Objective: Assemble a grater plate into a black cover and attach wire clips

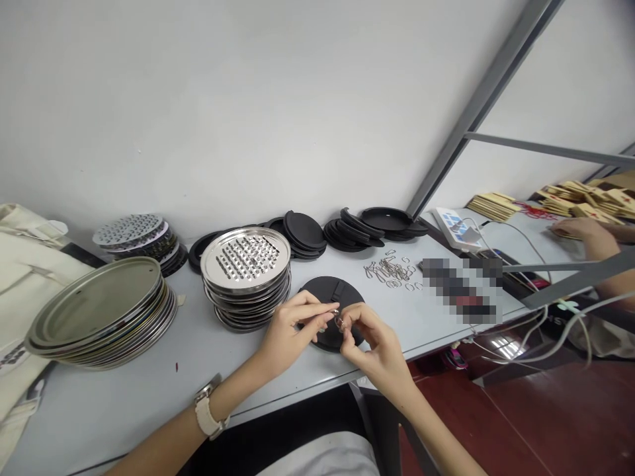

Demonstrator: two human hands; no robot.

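My left hand (292,330), with a watch on its wrist, pinches a small shiny metal piece, mostly hidden by the fingertips. Close beside it, my right hand (371,338) is closed on a small metal ring (339,322); whether the two pieces are joined I cannot tell. Both hands hover over a round black disc (331,289) lying flat near the table's front edge. Behind it to the right lies a loose pile of metal clasps and split rings (391,271). To the left stands a stack of round metal graters (247,259).
Large round trays (96,304) are stacked at left, before another grater stack (129,231). Black round pieces (305,231) line the wall. A grey metal post (476,112) slants at right, with cables (526,360) below. Another person's hand (580,229) rests by wooden pieces (583,201).
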